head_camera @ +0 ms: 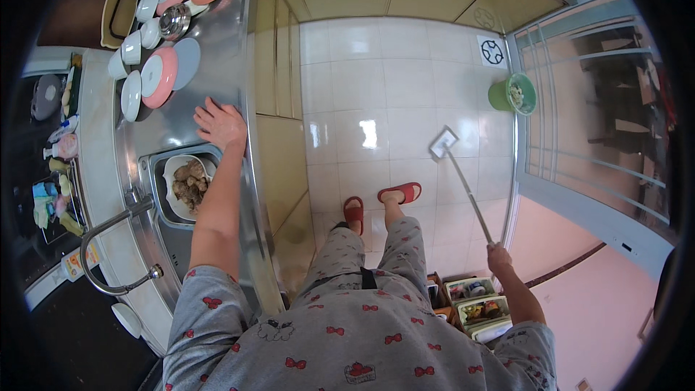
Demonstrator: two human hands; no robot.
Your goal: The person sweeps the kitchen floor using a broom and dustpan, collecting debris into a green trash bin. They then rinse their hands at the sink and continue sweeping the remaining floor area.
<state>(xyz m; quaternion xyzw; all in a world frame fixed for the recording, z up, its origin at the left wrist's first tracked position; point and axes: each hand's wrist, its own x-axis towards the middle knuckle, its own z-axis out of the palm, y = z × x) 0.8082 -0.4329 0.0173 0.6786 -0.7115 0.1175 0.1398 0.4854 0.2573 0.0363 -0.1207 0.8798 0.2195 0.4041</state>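
My right hand (499, 258) grips the upper end of a metal mop handle (468, 194). The mop's flat rectangular head (444, 143) rests on the pale floor tiles (411, 87), ahead and to the right of my feet in red slippers (400, 194). My left hand (220, 124) lies palm down with spread fingers on the stainless steel countertop (220, 60), close to its front edge. Beyond its fingertips stand a pink-rimmed plate (159, 77) and a grey-blue plate (187, 63). Below that hand, a white bowl of brown food pieces (188, 183) sits in the sink (150, 160), partly hidden by my forearm.
A curved faucet (89, 247) arches beside the sink. Several bowls (131, 48) and plates line the counter's back. A green bin (499, 95) holding scraps stands by the sliding door (589, 114). Storage baskets (483, 309) sit near my right side; low cabinets (279, 157) border the floor.
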